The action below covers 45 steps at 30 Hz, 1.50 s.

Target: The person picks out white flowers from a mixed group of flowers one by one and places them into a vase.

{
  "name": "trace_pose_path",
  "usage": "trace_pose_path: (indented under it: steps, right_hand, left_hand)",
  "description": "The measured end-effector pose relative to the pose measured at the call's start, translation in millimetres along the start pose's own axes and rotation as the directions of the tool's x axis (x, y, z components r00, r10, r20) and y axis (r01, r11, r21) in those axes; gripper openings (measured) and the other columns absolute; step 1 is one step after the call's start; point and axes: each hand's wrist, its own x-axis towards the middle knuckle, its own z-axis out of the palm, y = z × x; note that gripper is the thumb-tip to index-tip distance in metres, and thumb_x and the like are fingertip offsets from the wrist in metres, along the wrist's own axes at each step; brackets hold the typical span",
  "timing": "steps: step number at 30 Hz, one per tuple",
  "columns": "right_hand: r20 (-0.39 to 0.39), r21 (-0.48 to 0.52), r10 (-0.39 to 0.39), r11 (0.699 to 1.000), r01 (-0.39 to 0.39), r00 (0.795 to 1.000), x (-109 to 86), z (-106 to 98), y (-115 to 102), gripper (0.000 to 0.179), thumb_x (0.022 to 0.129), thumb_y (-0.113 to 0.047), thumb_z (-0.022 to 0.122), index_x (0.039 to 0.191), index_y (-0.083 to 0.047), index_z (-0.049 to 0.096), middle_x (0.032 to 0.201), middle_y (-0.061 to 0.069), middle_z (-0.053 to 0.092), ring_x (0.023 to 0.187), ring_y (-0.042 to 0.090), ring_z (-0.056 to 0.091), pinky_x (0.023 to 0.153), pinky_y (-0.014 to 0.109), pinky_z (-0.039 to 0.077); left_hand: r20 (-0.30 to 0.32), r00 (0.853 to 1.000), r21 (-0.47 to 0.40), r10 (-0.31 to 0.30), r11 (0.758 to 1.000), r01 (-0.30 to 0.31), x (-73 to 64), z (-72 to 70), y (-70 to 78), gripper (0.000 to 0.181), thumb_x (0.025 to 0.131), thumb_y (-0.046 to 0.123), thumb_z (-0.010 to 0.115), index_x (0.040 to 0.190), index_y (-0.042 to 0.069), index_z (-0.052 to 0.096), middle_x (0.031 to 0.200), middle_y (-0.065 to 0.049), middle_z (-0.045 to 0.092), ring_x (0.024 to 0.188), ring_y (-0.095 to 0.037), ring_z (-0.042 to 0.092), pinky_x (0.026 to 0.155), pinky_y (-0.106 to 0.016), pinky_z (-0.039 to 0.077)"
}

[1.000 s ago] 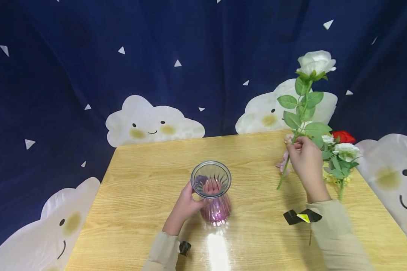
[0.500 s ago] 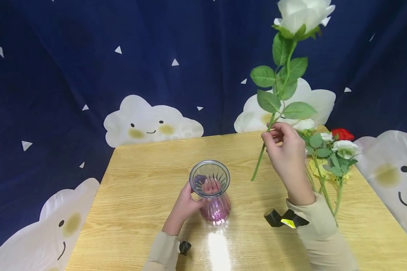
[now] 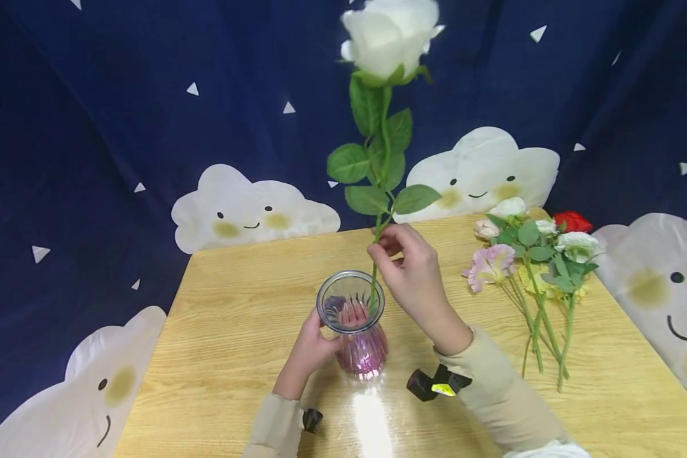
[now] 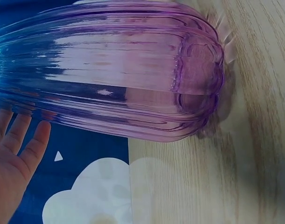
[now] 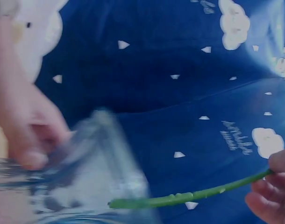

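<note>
A ribbed glass vase, bluish at the rim and pink-purple toward its base, stands upright on the wooden table. My left hand grips its neck, thumb in front, fingers seen through the glass. The purple base of the vase rests on the wood in the left wrist view. My right hand pinches the stem of a white rose between thumb and fingers, bloom up and leaves above the hand. In the right wrist view, the green stem reaches with its cut end inside the vase's mouth.
On the table's right side lie several flowers: a pink-purple bloom, a white bloom and a red bloom, stems pointing toward the front. A dark blue curtain with clouds hangs behind the table.
My right hand has carried the white rose left from the flower pile to above the vase, its stem end now within the rim. The left hand and vase have stayed in place.
</note>
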Motion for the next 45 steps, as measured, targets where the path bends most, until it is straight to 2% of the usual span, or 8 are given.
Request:
trace_pose_path:
  steps: [7,13,19,27,33,39,40,45]
  right_hand:
    - [0.107,-0.008,-0.032,0.999,0.033,0.994,-17.9,16,10,0.012,0.075,0.004,0.066,0.084,0.001,0.057,0.075,0.007,0.058,0.064,0.015,0.057,0.050,0.018,0.048]
    - [0.209,-0.087,-0.030,0.995,0.049,0.978,-28.0,20,13,0.010,0.076,0.002,0.065,0.082,-0.001,0.058,0.074,0.005,0.059,0.065,0.015,0.057,0.054,0.020,0.049]
    - [0.256,-0.179,-0.028,0.981,0.076,0.966,-36.0,21,17,0.011,0.072,-0.003,0.069,0.080,-0.004,0.061,0.076,0.004,0.061,0.071,0.019,0.057,0.063,0.030,0.049]
    - [0.321,-0.250,0.012,0.966,0.073,0.947,-41.6,16,22,0.012,0.073,-0.008,0.070,0.084,-0.006,0.065,0.083,0.004,0.064,0.078,0.020,0.056,0.070,0.032,0.047]
    - [0.302,-0.259,0.010,0.963,0.072,0.953,-43.2,10,27,0.015,0.073,-0.008,0.070,0.088,-0.006,0.066,0.084,0.004,0.065,0.078,0.019,0.058,0.070,0.033,0.049]
    - [0.252,-0.264,0.058,0.964,0.011,0.966,-46.1,4,38,0.016,0.074,-0.005,0.067,0.090,-0.004,0.065,0.083,0.005,0.064,0.074,0.017,0.059,0.065,0.030,0.050]
    - [0.248,-0.267,0.073,0.964,-0.005,0.966,-46.5,2,40,0.016,0.075,-0.004,0.067,0.091,-0.004,0.064,0.083,0.005,0.064,0.074,0.017,0.060,0.064,0.030,0.050]
    - [0.230,-0.310,0.132,0.949,-0.056,0.964,-47.6,-8,54,0.017,0.076,-0.004,0.065,0.092,-0.002,0.063,0.081,0.007,0.063,0.072,0.019,0.060,0.061,0.032,0.049]
  left_hand:
    - [-0.001,1.000,-0.010,0.012,1.000,-0.012,-0.5,0.7,-2.2,0.060,0.069,-0.002,0.070,0.122,-0.002,0.043,0.117,-0.024,0.052,0.108,-0.034,0.049,0.092,-0.048,0.038]
    - [0.006,1.000,-0.025,0.015,1.000,-0.015,0.1,0.1,-3.0,0.062,0.069,-0.004,0.070,0.124,-0.003,0.042,0.118,-0.024,0.051,0.108,-0.034,0.049,0.091,-0.047,0.039]
    - [0.003,1.000,-0.027,0.015,1.000,-0.015,0.6,1.0,-3.4,0.060,0.069,-0.006,0.069,0.123,-0.003,0.042,0.118,-0.022,0.051,0.109,-0.034,0.048,0.091,-0.046,0.038]
    - [0.022,1.000,-0.020,0.016,1.000,-0.015,0.5,-0.5,-3.7,0.061,0.071,-0.002,0.070,0.125,-0.002,0.040,0.119,-0.021,0.051,0.111,-0.031,0.047,0.094,-0.044,0.038]
    - [0.013,1.000,0.012,0.000,1.000,0.000,-0.3,-0.6,-1.5,0.065,0.070,0.000,0.071,0.127,-0.005,0.038,0.119,-0.021,0.050,0.109,-0.033,0.049,0.092,-0.044,0.040]
    - [0.003,0.997,-0.001,0.072,0.997,-0.072,0.2,0.7,-3.8,0.062,0.069,-0.005,0.070,0.123,-0.006,0.040,0.115,-0.021,0.051,0.107,-0.032,0.050,0.088,-0.039,0.044]
    - [0.004,0.997,-0.007,0.077,0.997,-0.077,0.6,1.4,-9.0,0.063,0.069,-0.005,0.070,0.124,-0.004,0.039,0.115,-0.019,0.051,0.108,-0.031,0.050,0.088,-0.039,0.044]
    - [0.002,1.000,-0.014,0.030,0.999,-0.030,-0.4,1.7,-10.7,0.063,0.067,-0.007,0.069,0.124,-0.004,0.041,0.114,-0.020,0.054,0.107,-0.033,0.050,0.089,-0.046,0.042]
